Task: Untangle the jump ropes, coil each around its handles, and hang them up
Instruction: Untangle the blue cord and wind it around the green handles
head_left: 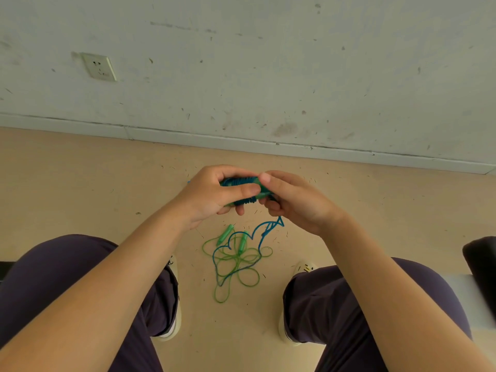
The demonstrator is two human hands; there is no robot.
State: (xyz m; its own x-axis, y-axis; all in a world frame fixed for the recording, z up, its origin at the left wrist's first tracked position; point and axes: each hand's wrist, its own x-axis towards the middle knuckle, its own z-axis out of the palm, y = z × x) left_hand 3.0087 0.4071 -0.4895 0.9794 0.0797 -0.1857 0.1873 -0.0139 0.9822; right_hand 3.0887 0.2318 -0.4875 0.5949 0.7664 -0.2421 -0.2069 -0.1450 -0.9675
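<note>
My left hand [214, 194] grips the blue jump rope's two handles [243, 183], which lie side by side with several turns of blue cord wound round them. My right hand [292, 200] pinches the blue cord at the handles' right end. The loose blue rope [257, 232] drops from my right hand to the floor and loops over the green jump rope [236, 264], which lies in a loose tangle between my feet. Both green handles [225, 234] rest on the floor at the tangle's top.
I am seated, with my knees at both sides and shoes [303, 267] flanking the ropes. A grey wall with a socket [99, 66] and a baseboard [241, 142] stands ahead. A dark object [480, 264] sits at the right edge.
</note>
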